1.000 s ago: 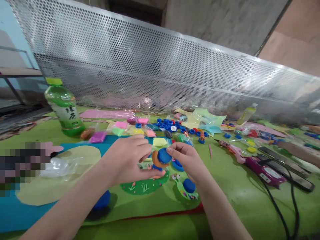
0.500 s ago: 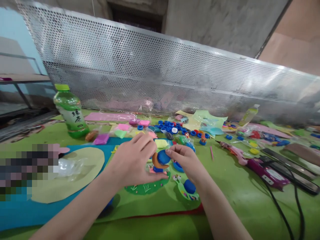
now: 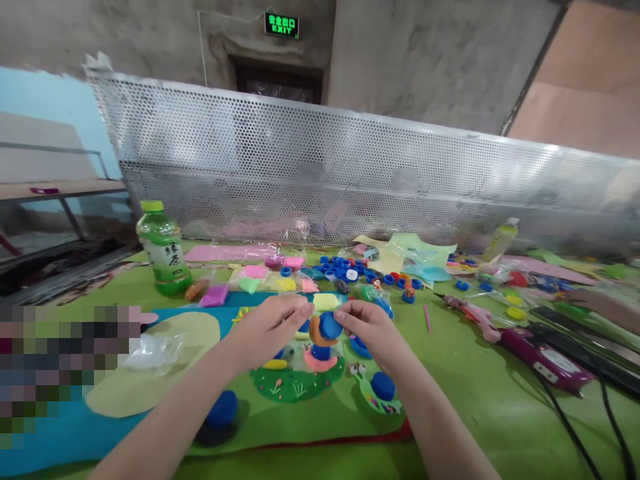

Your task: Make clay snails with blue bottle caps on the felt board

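Bare tabletop (image 3: 480, 413) left as open lane between right forearm (image 3: 435, 407) and black cables (image 3: 565, 417); purple tool (image 3: 547, 360) in the way beyond. Far side blocked by perforated panel (image 3: 270, 140), blue rings (image 3: 345, 270) heaped before it. Left rear obstructed by green bottle (image 3: 164, 257). Near front, passage offered between blue lump (image 3: 221, 408) and green snail figure (image 3: 376, 392); far right narrowed by co-worker's hand (image 3: 597, 307).

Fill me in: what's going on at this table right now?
The right hand pinches a blue cap with a curved orange-brown piece along its side. The left hand is close by; whether it touches the piece is unclear. Below is a pink snail-like figure over a green patch, with a green one to the right. Another person's hand is at the far right.
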Demonstrator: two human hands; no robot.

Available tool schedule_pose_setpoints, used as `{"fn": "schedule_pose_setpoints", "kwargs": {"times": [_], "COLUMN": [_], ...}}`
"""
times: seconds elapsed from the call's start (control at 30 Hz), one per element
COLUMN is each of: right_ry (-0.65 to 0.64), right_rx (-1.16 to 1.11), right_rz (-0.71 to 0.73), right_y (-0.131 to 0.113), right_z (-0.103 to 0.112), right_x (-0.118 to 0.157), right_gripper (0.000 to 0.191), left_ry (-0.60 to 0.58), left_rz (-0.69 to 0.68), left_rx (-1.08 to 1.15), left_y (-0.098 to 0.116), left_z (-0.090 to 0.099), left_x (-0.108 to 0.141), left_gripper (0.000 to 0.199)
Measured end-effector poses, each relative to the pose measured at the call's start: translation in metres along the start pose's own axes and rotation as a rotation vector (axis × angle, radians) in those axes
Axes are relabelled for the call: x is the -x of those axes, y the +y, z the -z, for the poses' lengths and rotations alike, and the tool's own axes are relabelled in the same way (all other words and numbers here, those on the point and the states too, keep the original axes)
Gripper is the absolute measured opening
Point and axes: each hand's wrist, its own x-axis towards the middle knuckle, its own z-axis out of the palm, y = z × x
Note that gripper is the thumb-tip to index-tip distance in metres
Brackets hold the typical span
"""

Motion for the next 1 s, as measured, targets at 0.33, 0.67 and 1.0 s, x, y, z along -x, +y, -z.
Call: {"fn": "schedule_pose_setpoints", "kwargs": {"times": [0.33, 0.67, 1.0], "right_ry": [0.0, 0.009, -0.014], "right_rx": [0.009, 0.019, 0.05], "right_rz": [0.025, 0.032, 0.044], "right_y": [-0.002, 0.002, 0.0027], "right_z": [-0.0019, -0.0027, -0.0024], "right_x": [0.0005, -0.0007, -0.0001], "right_gripper": [0.03, 0.03, 0.031], "left_ry": [-0.025, 0.016, 0.044], "left_rz": [-0.051, -0.051, -0.067], "left_rx": [-0.013, -0.052, -0.033], "left_y": [0.0032, 0.0041, 0.0014], "left_z": [-0.0057, -0.0083, -0.0086], "left_x": [-0.0007, 0.0003, -0.0008], "left_gripper": [0.035, 0.036, 0.036]}}
